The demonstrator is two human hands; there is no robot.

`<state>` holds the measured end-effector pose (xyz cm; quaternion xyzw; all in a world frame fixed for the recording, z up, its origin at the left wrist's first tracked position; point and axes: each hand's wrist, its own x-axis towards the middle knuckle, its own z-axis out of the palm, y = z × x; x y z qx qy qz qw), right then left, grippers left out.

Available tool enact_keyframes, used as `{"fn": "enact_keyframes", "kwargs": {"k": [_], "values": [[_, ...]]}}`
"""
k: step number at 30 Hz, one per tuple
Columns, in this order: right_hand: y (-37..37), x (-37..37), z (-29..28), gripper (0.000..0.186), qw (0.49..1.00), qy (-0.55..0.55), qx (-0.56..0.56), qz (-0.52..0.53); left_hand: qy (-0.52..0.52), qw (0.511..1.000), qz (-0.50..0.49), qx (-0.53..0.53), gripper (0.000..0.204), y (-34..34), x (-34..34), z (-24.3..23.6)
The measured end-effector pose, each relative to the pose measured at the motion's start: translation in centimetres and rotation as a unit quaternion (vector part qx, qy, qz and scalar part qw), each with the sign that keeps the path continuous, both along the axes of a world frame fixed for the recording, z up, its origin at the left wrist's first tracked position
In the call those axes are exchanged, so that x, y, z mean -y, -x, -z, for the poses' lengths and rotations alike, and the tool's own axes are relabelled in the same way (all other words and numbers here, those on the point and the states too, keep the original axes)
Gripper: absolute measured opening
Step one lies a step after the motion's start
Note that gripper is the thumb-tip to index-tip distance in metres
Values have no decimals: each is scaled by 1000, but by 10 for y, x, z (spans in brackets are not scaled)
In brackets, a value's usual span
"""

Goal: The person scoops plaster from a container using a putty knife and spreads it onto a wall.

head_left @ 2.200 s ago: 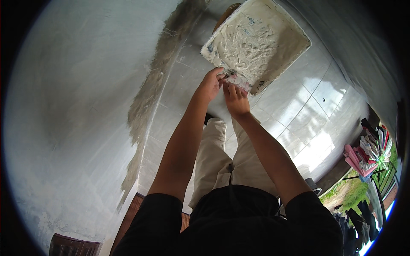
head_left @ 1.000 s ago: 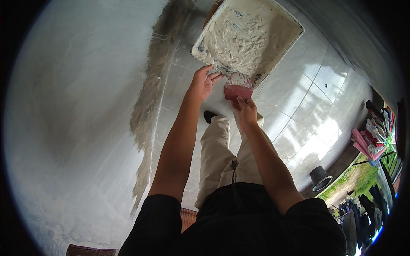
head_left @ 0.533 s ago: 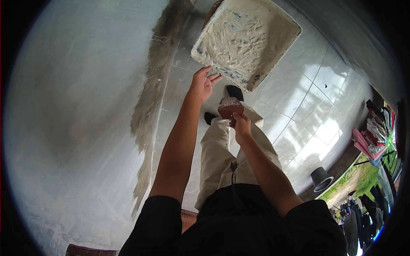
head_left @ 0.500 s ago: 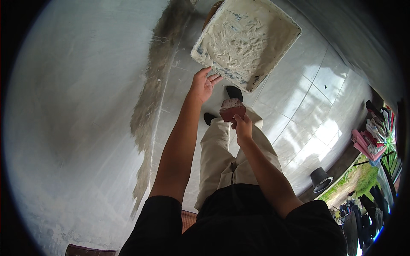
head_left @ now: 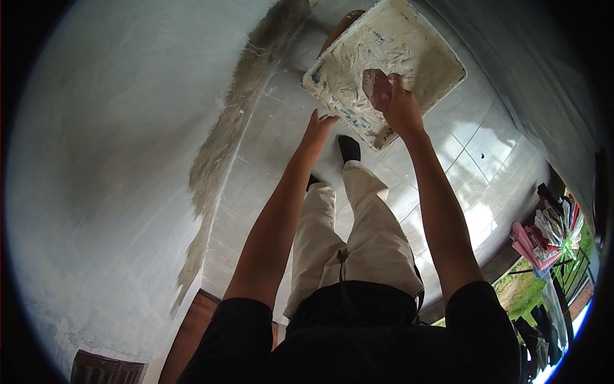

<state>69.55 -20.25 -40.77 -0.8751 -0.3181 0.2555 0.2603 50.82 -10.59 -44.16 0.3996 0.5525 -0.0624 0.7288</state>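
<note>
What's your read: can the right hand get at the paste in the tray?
Likely yes: the right hand holds a reddish scraper over the open tray, and nothing visible stands between scraper and pale paste.

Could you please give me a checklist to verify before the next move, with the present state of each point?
1. Right hand has the dark red, flat hand tool in its fingers: ok.
2. Tool lies within the outline of the pale, rectangular tray, seen from above: ok.
3. Cream-coloured, thick paste available in the tray: ok, spread over much of it.
4. Tool's edge touching the paste: cannot tell.
5. Left hand supporting the tray: cannot tell; it is at the near left edge, contact unclear.
</note>
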Motion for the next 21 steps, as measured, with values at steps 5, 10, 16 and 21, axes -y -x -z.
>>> {"fn": "enact_keyframes", "kwargs": {"k": [5, 10, 16, 21], "values": [[-17, -18, -2, 35, 996, 65, 28, -51, -28, 1000, 8, 11, 87, 9, 0, 0], [-22, -12, 19, 35, 995, 84, 24, -50, -48, 998, 48, 3, 84, 15, 8, 8], [-25, -12, 35, 37, 997, 65, -29, -23, 15, 1000, 7, 25, 72, 10, 11, 1], [-29, -17, 38, 39, 998, 38, -54, -19, 21, 1000, 16, 13, 66, 12, 12, 0]]}}
